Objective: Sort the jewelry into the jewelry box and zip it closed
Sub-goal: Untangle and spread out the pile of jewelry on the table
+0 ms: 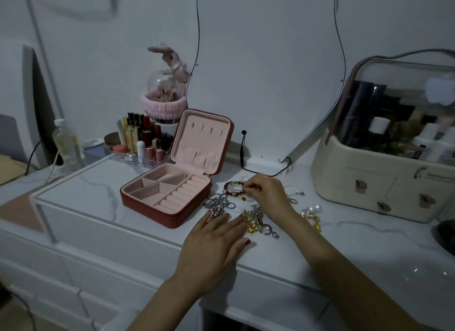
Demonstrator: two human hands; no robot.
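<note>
While the jewelry box [170, 190] stands unzipped with empty compartments, the right hand [264, 190] pinches a beaded bracelet [234, 186] just beside it, seemingly to lift it free. The left hand [211, 244] lies flat, fingers straight, on the tangled chains [219, 204], likely steadying the pile

Both bare forearms reach forward from the lower edge of the view, the left one rising from bottom centre and the right one crossing in from the lower right corner, their wrists well apart. The left hand [211, 244] lies palm down with its fingers straight and slightly spread, the red-painted nails showing at the fingertips and the thumb stretched out to the side. The right hand [267, 195] is farther forward, its back up and wrist bent a little, with the fingers curled in and the thumb and forefinger drawn together in a pinch at the fingertips [246, 190].
</note>
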